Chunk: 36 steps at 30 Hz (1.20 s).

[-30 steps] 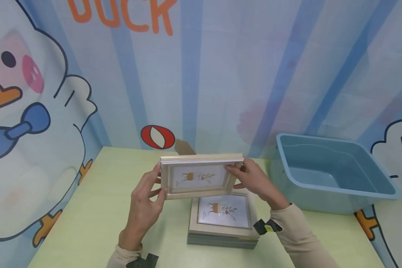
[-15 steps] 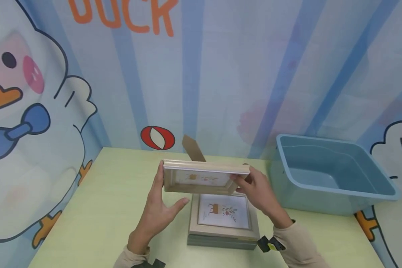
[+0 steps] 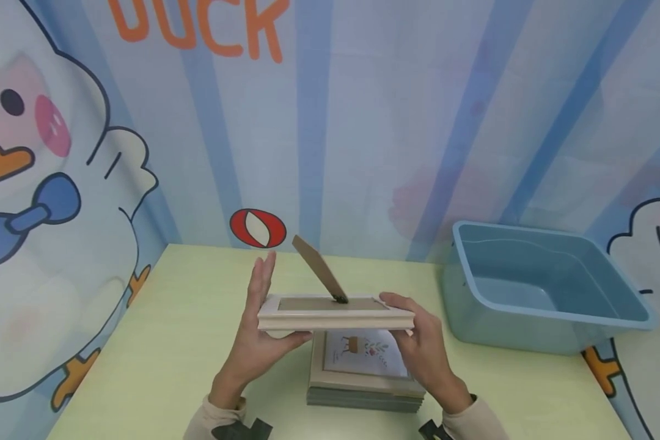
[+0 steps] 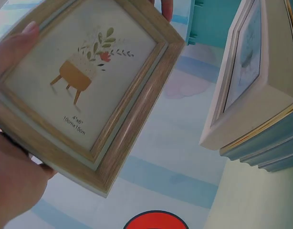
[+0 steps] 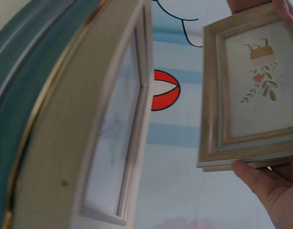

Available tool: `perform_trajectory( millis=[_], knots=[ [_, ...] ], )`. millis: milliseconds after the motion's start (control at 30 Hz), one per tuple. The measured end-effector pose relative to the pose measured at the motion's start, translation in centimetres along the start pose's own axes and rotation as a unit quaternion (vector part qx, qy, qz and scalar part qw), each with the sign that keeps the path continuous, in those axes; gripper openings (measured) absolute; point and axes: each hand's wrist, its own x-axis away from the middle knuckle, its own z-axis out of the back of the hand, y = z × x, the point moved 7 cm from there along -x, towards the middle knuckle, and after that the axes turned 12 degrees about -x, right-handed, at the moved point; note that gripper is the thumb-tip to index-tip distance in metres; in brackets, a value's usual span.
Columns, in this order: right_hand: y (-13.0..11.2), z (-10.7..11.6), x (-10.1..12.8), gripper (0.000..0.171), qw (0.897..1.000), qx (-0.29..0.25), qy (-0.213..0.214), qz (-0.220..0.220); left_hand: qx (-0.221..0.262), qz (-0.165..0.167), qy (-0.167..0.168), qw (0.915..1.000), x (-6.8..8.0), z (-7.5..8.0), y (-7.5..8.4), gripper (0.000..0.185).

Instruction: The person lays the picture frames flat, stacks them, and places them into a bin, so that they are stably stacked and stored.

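frame (image 3: 335, 311) above frame stack (image 3: 365, 382) | bin (image 3: 544, 287) right of stack | all over table (image 3: 159, 342)

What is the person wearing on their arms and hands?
Both hands are bare: no gloves or rings show on the left hand or the right hand. Each arm has a beige long sleeve ending at the wrist, with a small dark device strapped at each cuff.
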Motion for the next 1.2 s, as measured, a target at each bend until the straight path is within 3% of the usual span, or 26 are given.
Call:
perform_trajectory(
  millis=[167,367,567,800,1200],
  knots=[
    [-0.1,0.4,0.9,0.035,0.998,-0.018,0.016,0.056,0.004,0.000,-0.051,0.9987,0.1,0.0,0.3,0.128],
    [0.2,1.1,1.6,0.016,0.989,-0.079,0.015,0.121,-0.025,0.005,-0.125,0.9918,0.2,-0.5,1.0,0.129],
    [0.3,1.6,1.9,0.028,0.981,-0.094,0.012,0.168,-0.029,-0.007,-0.169,0.9851,0.6,-0.8,1.7,0.132],
    [0.6,1.6,2.3,0.028,0.974,-0.130,-0.003,0.184,-0.062,-0.061,-0.186,0.9787,0.9,-0.8,2.9,0.130],
    [0.7,1.4,2.4,0.022,0.968,-0.164,-0.002,0.192,-0.061,-0.099,-0.175,0.9775,0.2,-0.4,3.9,0.122]
  ],
)
